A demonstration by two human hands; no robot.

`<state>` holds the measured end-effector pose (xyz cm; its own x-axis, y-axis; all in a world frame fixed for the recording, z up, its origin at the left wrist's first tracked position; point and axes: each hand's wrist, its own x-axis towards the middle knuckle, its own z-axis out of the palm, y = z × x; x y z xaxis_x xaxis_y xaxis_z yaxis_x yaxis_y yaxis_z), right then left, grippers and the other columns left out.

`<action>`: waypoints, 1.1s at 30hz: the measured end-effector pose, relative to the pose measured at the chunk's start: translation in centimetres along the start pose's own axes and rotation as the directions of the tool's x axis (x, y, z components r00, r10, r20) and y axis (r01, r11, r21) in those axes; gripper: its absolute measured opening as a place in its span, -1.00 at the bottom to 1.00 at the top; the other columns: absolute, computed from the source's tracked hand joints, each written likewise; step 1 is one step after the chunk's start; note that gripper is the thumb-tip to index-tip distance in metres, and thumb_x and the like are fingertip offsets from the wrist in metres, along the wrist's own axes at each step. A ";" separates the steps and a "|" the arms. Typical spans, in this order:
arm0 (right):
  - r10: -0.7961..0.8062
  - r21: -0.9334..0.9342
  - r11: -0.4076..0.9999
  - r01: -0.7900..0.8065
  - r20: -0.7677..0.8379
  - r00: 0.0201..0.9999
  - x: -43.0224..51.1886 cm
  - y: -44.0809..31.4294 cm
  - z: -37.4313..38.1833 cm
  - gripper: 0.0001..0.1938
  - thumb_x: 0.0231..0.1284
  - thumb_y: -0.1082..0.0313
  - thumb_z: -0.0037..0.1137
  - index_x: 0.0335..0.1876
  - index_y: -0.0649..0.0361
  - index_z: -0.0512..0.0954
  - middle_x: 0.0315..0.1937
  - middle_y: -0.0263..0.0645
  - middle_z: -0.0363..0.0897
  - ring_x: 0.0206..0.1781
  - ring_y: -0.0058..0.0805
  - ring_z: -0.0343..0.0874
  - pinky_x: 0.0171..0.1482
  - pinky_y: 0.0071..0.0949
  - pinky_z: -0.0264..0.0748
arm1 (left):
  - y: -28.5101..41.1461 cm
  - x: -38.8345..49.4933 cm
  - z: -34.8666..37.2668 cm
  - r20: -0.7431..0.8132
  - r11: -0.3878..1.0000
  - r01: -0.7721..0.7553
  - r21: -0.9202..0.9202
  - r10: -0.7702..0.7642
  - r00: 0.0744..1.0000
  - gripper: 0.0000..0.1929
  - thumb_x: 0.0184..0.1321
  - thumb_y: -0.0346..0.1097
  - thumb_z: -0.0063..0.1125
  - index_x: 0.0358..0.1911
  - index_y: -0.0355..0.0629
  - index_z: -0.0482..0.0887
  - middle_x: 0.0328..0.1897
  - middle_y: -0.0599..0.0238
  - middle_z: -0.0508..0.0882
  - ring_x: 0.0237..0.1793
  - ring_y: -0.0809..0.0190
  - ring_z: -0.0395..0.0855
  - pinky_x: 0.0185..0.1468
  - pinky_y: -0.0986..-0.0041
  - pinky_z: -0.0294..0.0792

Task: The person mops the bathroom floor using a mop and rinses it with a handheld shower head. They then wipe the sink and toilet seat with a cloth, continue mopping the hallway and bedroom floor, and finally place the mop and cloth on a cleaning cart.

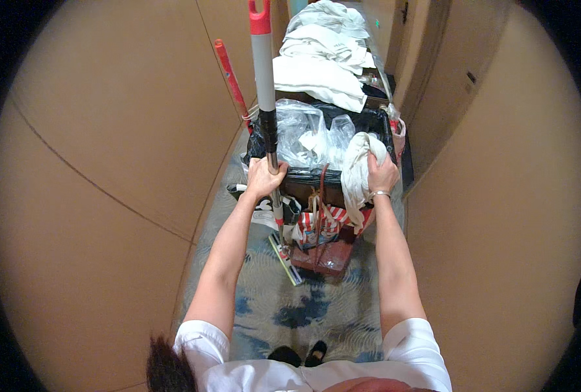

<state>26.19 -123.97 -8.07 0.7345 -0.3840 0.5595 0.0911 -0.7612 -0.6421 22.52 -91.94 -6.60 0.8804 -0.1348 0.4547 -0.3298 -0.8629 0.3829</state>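
Note:
A housekeeping cart with a bin lined in a black plastic bag (315, 175) stands before me. My left hand (265, 177) is at the bin's near left corner, closed round the metal pole of a mop (263, 73). That pole rises nearly upright, with a red hanging loop at the top and a flat head (285, 259) low near the carpet. At the near right corner my right hand (383, 174) grips a white cloth (359, 171) draped over the rim. Clear plastic bags (302, 130) fill the bin. The fingers' undersides are hidden.
Folded white linens (319, 78) are piled on the cart's far part. A red pole (231, 78) leans out at the left. Striped bags (319, 225) and a reddish dustpan (324, 257) hang in front. Corridor walls (124, 122) and a door (459, 73) close in along both sides of the patterned carpet (310, 304).

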 end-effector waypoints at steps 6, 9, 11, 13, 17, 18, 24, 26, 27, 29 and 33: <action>0.009 -0.042 0.999 -0.010 -0.017 1.000 0.1 0.6 0.6 -0.50 0.11 -0.19 0.08 -0.16 0.14 0.63 -0.35 0.14 0.63 -0.21 0.18 0.61 -0.14 0.05 0.47 | -0.4 -0.1 0.4 -0.019 0.999 0.043 0.014 -0.042 0.999 -0.66 0.12 0.04 0.12 -0.38 -0.07 0.76 -0.36 0.07 0.72 -0.25 -0.05 0.62 -0.02 0.22 0.29; -0.032 0.020 0.999 0.034 -0.052 0.998 0.1 0.4 0.5 -0.49 0.10 -0.20 0.10 -0.19 0.17 0.65 -0.33 0.13 0.64 -0.23 0.16 0.62 -0.17 0.03 0.48 | -0.5 -0.1 0.3 -0.003 0.999 0.040 -0.018 -0.040 0.999 -0.64 0.11 0.03 0.17 -0.43 -0.16 0.72 -0.41 -0.01 0.69 -0.25 -0.09 0.59 -0.05 0.17 0.32; 0.012 -0.030 0.999 -0.013 -0.054 0.998 0.0 0.0 0.3 -0.48 0.09 -0.21 0.10 -0.18 0.17 0.65 -0.32 0.12 0.64 -0.21 0.14 0.62 -0.16 0.01 0.47 | -0.2 -0.2 -0.1 0.016 0.999 0.039 -0.017 -0.039 0.999 -0.63 0.10 0.02 0.17 -0.50 -0.20 0.68 -0.45 -0.03 0.67 -0.29 -0.11 0.60 -0.07 0.16 0.32; 0.018 -0.023 1.000 -0.020 -0.051 0.999 0.1 -0.4 0.0 -0.46 0.06 -0.23 0.11 -0.16 0.16 0.66 -0.32 0.12 0.64 -0.20 0.13 0.62 -0.16 -0.01 0.48 | 0.1 -0.3 -0.7 -0.069 0.999 0.026 0.024 -0.025 0.997 -0.63 0.11 0.01 0.17 -0.51 -0.22 0.66 -0.47 -0.02 0.67 -0.34 -0.12 0.62 -0.08 0.17 0.32; 0.052 -0.113 0.992 -0.054 -0.016 0.999 0.5 -0.8 0.0 -0.47 0.07 -0.23 0.09 -0.17 0.14 0.67 -0.31 0.10 0.65 -0.18 0.13 0.62 -0.13 0.01 0.47 | 0.3 -0.2 -1.3 -0.092 0.996 -0.050 -0.067 0.044 0.995 -0.71 0.15 -0.05 0.11 -0.46 -0.14 0.63 -0.53 0.03 0.65 -0.35 -0.09 0.63 -0.12 0.14 0.27; 0.045 -0.086 0.995 -0.047 -0.028 0.999 0.5 -0.7 0.1 -0.46 0.07 -0.23 0.09 -0.18 0.15 0.67 -0.31 0.11 0.65 -0.18 0.13 0.62 -0.13 0.02 0.47 | 0.2 -0.1 -1.3 -0.112 0.997 -0.058 -0.054 0.051 0.992 -0.71 0.15 -0.06 0.11 -0.48 -0.15 0.62 -0.53 0.03 0.65 -0.36 -0.08 0.63 -0.12 0.14 0.27; 0.029 -0.013 0.999 -0.029 -0.027 0.999 0.5 0.1 0.2 -0.48 0.07 -0.22 0.11 -0.17 0.14 0.67 -0.30 0.09 0.66 -0.19 0.12 0.63 -0.13 -0.02 0.49 | -0.1 0.0 0.0 -0.037 1.000 0.010 -0.006 -0.010 0.999 -0.70 0.17 -0.06 0.13 -0.47 -0.13 0.73 -0.48 0.07 0.69 -0.34 0.01 0.65 -0.06 0.23 0.29; 0.006 -0.018 1.000 -0.007 -0.039 0.999 0.5 -0.1 0.1 -0.48 0.06 -0.22 0.11 -0.15 0.12 0.67 -0.31 0.07 0.66 -0.20 0.10 0.64 -0.14 -0.03 0.50 | -0.1 0.1 0.1 -0.016 1.000 0.019 0.005 -0.019 1.000 -0.72 0.16 -0.06 0.13 -0.39 -0.10 0.78 -0.45 0.07 0.70 -0.32 0.01 0.66 -0.05 0.23 0.29; 0.012 -0.017 1.000 -0.012 -0.046 0.999 0.6 -0.3 0.0 -0.49 0.06 -0.20 0.12 -0.14 0.11 0.67 -0.32 0.06 0.67 -0.21 0.08 0.64 -0.15 -0.03 0.51 | 0.0 0.1 0.1 -0.004 0.999 0.032 0.013 -0.032 0.999 -0.72 0.16 -0.06 0.14 -0.37 -0.09 0.79 -0.43 0.07 0.71 -0.32 0.01 0.66 -0.05 0.22 0.29; 0.060 -0.103 0.993 -0.060 -0.004 0.998 0.7 -0.7 -0.2 -0.51 0.04 -0.19 0.13 -0.14 0.09 0.67 -0.32 0.06 0.66 -0.21 0.09 0.64 -0.15 -0.03 0.51 | 0.1 0.1 -0.2 -0.064 0.997 0.009 -0.077 -0.014 0.998 -0.69 0.16 -0.08 0.13 -0.53 -0.18 0.64 -0.53 0.04 0.65 -0.36 -0.04 0.63 -0.06 0.19 0.31; 0.066 -0.027 0.997 -0.066 -0.027 0.997 0.6 -1.2 -0.4 -0.53 0.03 -0.16 0.13 -0.10 0.04 0.67 -0.33 0.09 0.66 -0.22 0.12 0.64 -0.15 -0.05 0.53 | 0.1 0.1 -0.5 -0.077 1.000 -0.012 -0.022 0.010 0.997 -0.71 0.17 -0.09 0.12 -0.53 -0.17 0.63 -0.54 0.04 0.64 -0.35 -0.02 0.62 -0.08 0.20 0.29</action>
<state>26.29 -123.47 -6.75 0.7203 -0.4473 0.5301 0.0241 -0.7477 -0.6636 22.38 -91.79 -6.12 0.8482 -0.1051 0.5192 -0.3475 -0.8501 0.3956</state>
